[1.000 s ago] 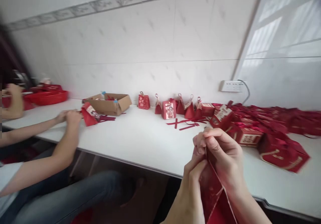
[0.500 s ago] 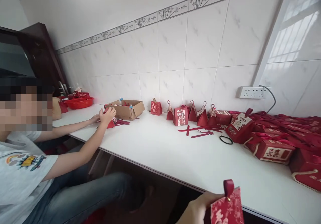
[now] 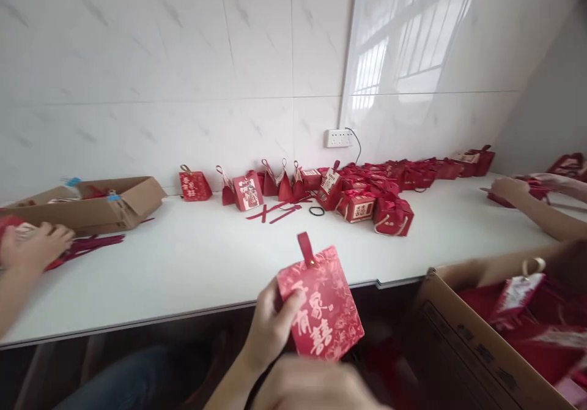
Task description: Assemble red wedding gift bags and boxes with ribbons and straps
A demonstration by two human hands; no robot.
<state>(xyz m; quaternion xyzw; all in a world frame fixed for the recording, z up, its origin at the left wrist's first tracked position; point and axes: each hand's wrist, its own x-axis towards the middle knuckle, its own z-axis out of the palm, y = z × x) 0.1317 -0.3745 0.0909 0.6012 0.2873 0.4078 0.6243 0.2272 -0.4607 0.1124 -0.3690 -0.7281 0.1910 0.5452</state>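
A red gift box (image 3: 328, 312) with pale lettering, a flower print and a ribbon loop at its top is held up before the table's front edge. My left hand (image 3: 270, 321) grips it from the left side, thumb across the printed front. Below and nearer to me, my right hand (image 3: 316, 385) is a motion blur close to the box's lower edge. Its fingers cannot be made out. Just beyond the held box, loose dark red ribbon strips (image 3: 279, 211) and a black ring-shaped band (image 3: 316, 211) lie on the white table (image 3: 197, 269).
Several small red boxes (image 3: 247, 193) stand along the tiled wall, beside a heap of red boxes (image 3: 394, 177). A cardboard carton (image 3: 477, 342) holding red boxes is at lower right. A cardboard tray (image 3: 142, 199) sits left. Other people's hands (image 3: 36, 251) work at both sides.
The view has swung right and down, bringing the carton and another person's hands on the right into sight. The gift box shows fully now, and my right hand has appeared.
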